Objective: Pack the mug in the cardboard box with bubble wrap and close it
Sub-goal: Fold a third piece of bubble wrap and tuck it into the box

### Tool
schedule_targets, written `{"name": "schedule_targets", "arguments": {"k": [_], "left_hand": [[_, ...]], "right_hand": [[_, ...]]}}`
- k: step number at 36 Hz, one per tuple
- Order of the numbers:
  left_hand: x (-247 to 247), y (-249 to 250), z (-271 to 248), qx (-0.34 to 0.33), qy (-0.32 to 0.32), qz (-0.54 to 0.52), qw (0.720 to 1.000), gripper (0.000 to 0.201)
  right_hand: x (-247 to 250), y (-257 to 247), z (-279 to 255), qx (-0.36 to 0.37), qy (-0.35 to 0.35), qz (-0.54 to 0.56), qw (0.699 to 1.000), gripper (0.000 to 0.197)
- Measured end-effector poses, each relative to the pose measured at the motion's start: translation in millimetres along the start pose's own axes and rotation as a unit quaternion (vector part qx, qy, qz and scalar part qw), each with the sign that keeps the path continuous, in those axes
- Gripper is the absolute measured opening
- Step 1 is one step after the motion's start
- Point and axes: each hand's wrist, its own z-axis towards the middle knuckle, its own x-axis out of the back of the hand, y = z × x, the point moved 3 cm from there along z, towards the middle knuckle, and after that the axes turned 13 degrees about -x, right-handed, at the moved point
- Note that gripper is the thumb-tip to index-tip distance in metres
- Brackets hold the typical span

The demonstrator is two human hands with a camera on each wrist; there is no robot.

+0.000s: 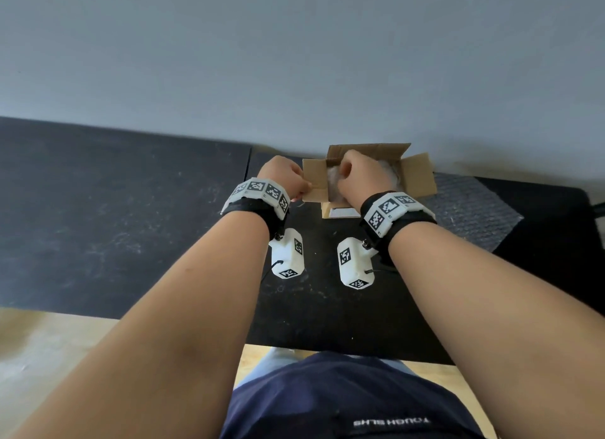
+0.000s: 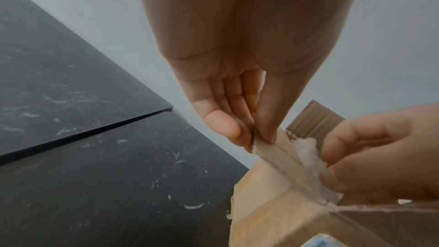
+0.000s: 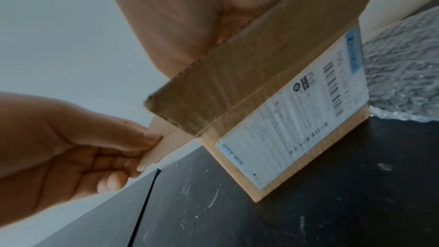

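Note:
A small cardboard box [image 1: 415,177] with a shipping label [image 3: 308,119] stands against the wall with its flaps up. White bubble wrap [image 1: 332,183] [image 2: 308,155] fills its opening, and no mug shows. My left hand [image 1: 306,190] [image 2: 254,138] [image 3: 152,142] pinches the edge of the left flap [image 1: 314,180] between thumb and fingers. My right hand [image 1: 347,173] [image 2: 344,157] reaches into the opening, its fingers curled on the bubble wrap. In the right wrist view the near flap [image 3: 237,74] hides those fingers.
A loose sheet of bubble wrap [image 1: 471,209] [image 3: 403,72] lies on the black table [image 1: 311,307] just right of the box. The grey wall [image 1: 294,78] stands right behind the box. A seam [image 1: 250,163] splits the tabletop to the left.

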Motion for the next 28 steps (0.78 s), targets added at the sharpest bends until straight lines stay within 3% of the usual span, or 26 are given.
{"name": "schedule_targets", "arguments": {"k": [5,10,22,28], "left_hand": [[1.2,0.3,1.3,-0.004,0.004,0.003,1.000,0.027],[3.5,0.6,3.7,-0.011,0.001,-0.002,1.000,0.015],[4.7,-5.1,8.3,-0.008,-0.003,-0.024,1.000,0.013],[7.9,-3.4,8.1,-0.006,-0.010,-0.024,1.000,0.013]], "right_hand": [[-8.0,2.0,-1.1,0.052,-0.004,0.008,0.999,0.030],[-13.7,4.4,-0.6,0.076,0.002,-0.047,0.996,0.031],[-20.7,-5.4,23.0,0.055,-0.106,-0.187,0.975,0.043],[-29.0,-21.1,36.3,0.028,-0.155,-0.221,0.963,0.034]]}}
